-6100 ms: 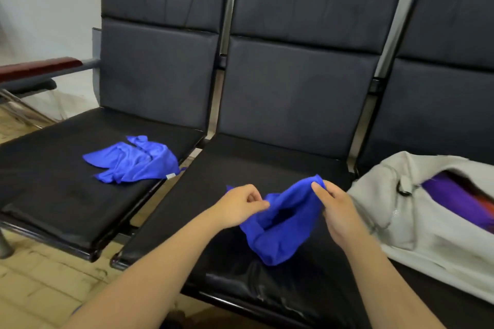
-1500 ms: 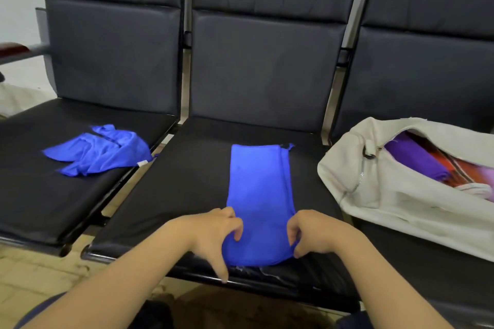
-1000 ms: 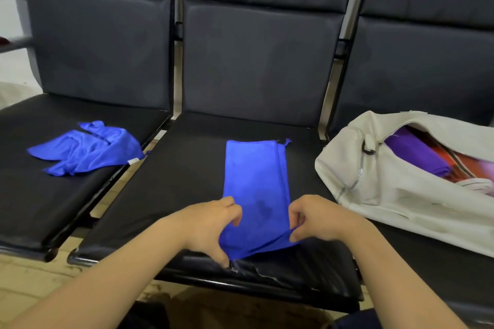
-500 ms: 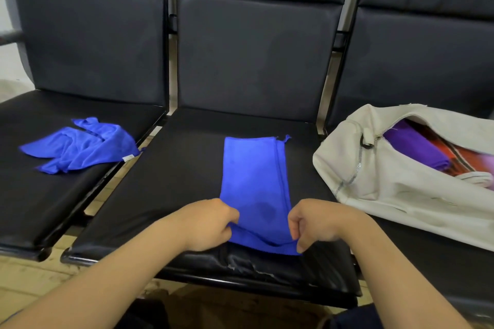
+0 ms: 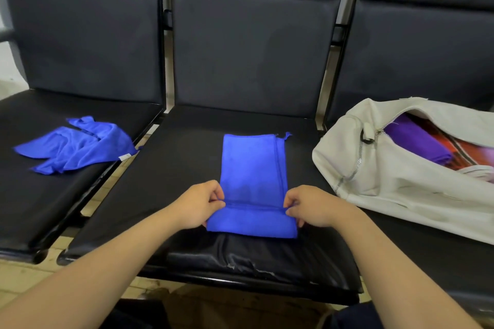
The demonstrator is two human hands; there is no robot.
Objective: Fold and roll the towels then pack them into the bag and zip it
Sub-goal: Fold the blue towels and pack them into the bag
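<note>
A blue towel (image 5: 251, 168) lies folded into a long strip on the middle black seat (image 5: 181, 168), its near end turned over into a first fold. My left hand (image 5: 199, 203) pinches the left end of that fold and my right hand (image 5: 310, 205) pinches the right end. A second blue towel (image 5: 77, 144) lies crumpled on the left seat. The white bag (image 5: 395, 176) rests on the right seat with its zipper open, showing a purple towel (image 5: 417, 141) and red-orange cloth inside.
Three black padded seats stand in a row with upright backrests (image 5: 254, 43). Gaps between the seats show a tiled floor (image 5: 24, 278) below. The middle seat's front edge (image 5: 240, 264) has worn, torn covering.
The loose towel was laid out as a flat strip on the middle seat. Over the last second both hands lifted its near end and turned it over away from me.
</note>
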